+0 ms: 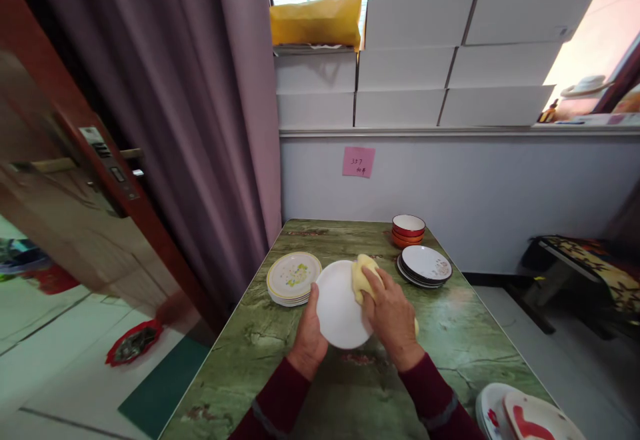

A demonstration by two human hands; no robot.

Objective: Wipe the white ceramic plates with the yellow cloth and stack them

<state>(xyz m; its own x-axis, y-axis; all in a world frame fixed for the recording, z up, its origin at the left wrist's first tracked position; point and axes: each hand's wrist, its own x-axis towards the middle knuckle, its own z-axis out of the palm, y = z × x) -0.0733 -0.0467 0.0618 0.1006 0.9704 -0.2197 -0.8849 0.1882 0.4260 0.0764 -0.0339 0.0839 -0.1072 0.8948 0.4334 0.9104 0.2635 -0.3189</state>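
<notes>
A plain white plate (341,310) is held tilted above the table, its round face toward me. My left hand (309,333) grips its left rim, thumb on the front and the other fingers behind it. In my right hand (390,310) a pale yellow cloth (364,277) is bunched up and pressed against the plate's upper right edge. A bit of the cloth shows below that hand too. Just left of the plate sits a stack of cream plates (294,277) with a yellow rim and a floral print.
Dark-edged white plates (426,263) are stacked at the right, with red and orange bowls (409,230) behind them. More plates (535,417) with red patterns lie at the near right corner of the green marbled table (270,333). A wooden door (120,160) stands at the left.
</notes>
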